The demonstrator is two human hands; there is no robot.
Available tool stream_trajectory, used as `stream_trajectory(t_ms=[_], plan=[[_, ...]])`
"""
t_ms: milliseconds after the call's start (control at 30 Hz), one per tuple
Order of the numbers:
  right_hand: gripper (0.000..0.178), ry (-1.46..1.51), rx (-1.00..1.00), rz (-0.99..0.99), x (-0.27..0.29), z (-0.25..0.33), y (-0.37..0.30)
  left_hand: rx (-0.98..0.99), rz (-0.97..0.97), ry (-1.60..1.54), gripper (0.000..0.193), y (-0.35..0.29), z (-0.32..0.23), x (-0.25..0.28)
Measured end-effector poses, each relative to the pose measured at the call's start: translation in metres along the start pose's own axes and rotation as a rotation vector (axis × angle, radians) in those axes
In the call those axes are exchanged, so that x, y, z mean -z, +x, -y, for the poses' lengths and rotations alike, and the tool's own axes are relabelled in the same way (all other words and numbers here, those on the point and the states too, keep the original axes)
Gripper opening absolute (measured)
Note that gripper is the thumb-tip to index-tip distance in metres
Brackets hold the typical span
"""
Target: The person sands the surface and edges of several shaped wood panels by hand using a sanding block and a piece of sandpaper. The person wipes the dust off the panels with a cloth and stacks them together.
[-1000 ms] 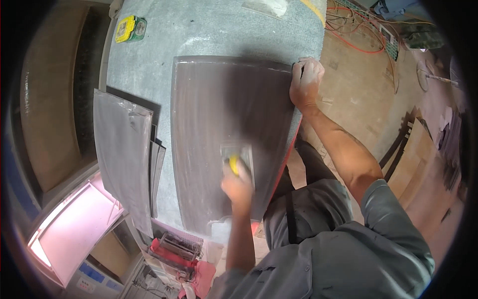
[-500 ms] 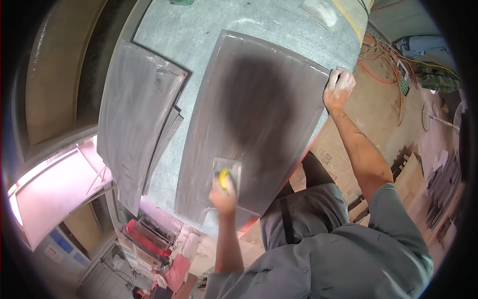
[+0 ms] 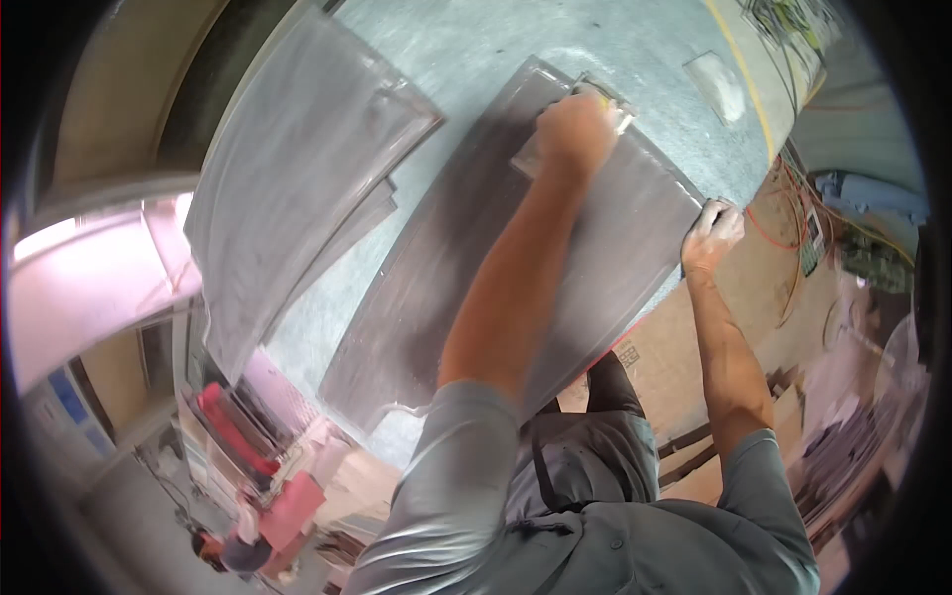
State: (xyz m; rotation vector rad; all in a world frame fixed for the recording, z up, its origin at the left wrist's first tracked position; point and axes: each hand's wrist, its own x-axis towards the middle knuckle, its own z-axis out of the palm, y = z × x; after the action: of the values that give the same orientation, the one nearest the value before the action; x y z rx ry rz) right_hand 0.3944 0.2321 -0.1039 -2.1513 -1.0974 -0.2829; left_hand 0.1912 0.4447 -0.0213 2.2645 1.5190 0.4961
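My left hand (image 3: 577,131) is closed on a flat, rectangular hand sander (image 3: 526,157) with a yellow handle, pressed to the far end of a grey-brown panel (image 3: 635,233). Part of the sander is hidden by the hand and blurred. The panel lies on a table topped with worn, light blue material (image 3: 466,74). At the panel's far right corner, my right hand (image 3: 716,226), whitened with dust, wraps round the edge. The left forearm crosses over the panel's middle and hides some of its surface.
A second grey panel (image 3: 297,169) lies to the left, over a narrower piece. A pale whitish sheet or pad (image 3: 716,87) sits at the table's far right. Orange hoses (image 3: 788,203) trail over the floor at right. Another person (image 3: 243,548) is at lower left, beyond the table.
My left hand has pushed the sander from the panel's near end to its far edge. The right hand keeps its hold on the corner. The view has shifted and turned somewhat.
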Motion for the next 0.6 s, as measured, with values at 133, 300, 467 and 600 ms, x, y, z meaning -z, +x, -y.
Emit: stream_trajectory(t_ms=[133,300,467,600], plan=[[0.009,-0.399,0.446,-0.066,-0.010,-0.051,-0.003,0.146,0.271,0.014,0.025,-0.062,0.037,0.045],[0.010,-0.537,0.487,-0.092,-0.013,-0.093,0.005,0.251,0.051,0.339,0.037,-0.316,0.240,0.176],[0.008,-0.636,0.518,-0.029,-0.016,-0.080,0.004,0.566,-0.133,0.215,0.036,-0.519,0.341,0.264],[0.007,-0.612,0.522,-0.066,-0.006,-0.056,-0.003,0.411,-0.065,0.112,0.026,-0.398,0.266,0.220]])
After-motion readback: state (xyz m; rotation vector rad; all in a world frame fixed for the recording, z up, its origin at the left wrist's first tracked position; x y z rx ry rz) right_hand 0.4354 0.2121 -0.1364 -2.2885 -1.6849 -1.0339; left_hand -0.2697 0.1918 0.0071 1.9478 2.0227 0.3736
